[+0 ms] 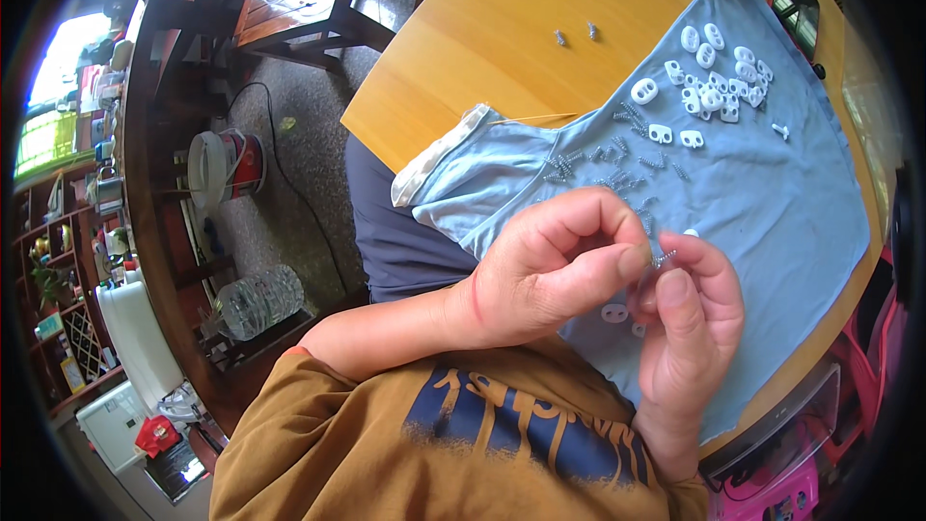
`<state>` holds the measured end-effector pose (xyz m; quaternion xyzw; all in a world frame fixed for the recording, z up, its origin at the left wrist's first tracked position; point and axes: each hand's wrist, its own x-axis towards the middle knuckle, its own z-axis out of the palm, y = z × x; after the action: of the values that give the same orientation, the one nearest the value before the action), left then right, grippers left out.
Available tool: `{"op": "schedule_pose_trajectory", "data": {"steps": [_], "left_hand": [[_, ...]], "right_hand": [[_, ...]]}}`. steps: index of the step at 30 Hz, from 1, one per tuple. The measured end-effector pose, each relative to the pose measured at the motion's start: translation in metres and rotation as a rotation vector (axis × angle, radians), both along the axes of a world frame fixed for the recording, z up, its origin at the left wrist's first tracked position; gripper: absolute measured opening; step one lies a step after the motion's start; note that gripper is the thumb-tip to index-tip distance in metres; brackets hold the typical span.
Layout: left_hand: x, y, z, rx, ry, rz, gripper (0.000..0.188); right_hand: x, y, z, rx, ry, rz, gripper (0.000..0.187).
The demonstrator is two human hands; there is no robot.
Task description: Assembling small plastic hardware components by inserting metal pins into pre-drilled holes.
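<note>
My left hand (pixel 564 265) is closed in a pinch, with thumb and forefinger together at a small metal spring (pixel 664 259). Close against it, my right hand (pixel 690 318) has its fingers curled and its thumb bent inward; what it grips is mostly hidden. Both hands hover over a light blue cloth (pixel 772 222) on the table. Many loose springs (pixel 617 159) lie scattered just beyond the hands. Farther off is a heap of white plastic cord-lock pieces (pixel 719 96), each with two holes or a cap shape. A white piece (pixel 613 313) shows beneath my hands.
Two springs (pixel 592 31) lie apart on the bare wooden table (pixel 463 58). A phone (pixel 795 8) rests at the far right edge. On the left, a bucket (pixel 227 166) and a large clear bottle (pixel 256 301) stand low by a wooden frame. Pink plastic items (pixel 776 497) are at the lower right.
</note>
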<state>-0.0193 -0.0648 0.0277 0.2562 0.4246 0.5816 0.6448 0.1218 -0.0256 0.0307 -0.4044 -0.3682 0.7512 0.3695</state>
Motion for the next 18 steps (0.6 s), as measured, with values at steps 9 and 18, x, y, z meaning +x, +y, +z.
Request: {"op": "schedule_pose_trajectory", "data": {"steps": [9,18], "left_hand": [[0.0,0.0,-0.006,-0.135,-0.186,-0.072,0.007],[-0.004,0.001,-0.016,0.327,0.586,0.004,0.009]], "right_hand": [[0.002,0.0,-0.002,0.106,-0.058,-0.014,0.01],[0.002,-0.001,0.0,0.091,-0.052,-0.012,0.01]]}}
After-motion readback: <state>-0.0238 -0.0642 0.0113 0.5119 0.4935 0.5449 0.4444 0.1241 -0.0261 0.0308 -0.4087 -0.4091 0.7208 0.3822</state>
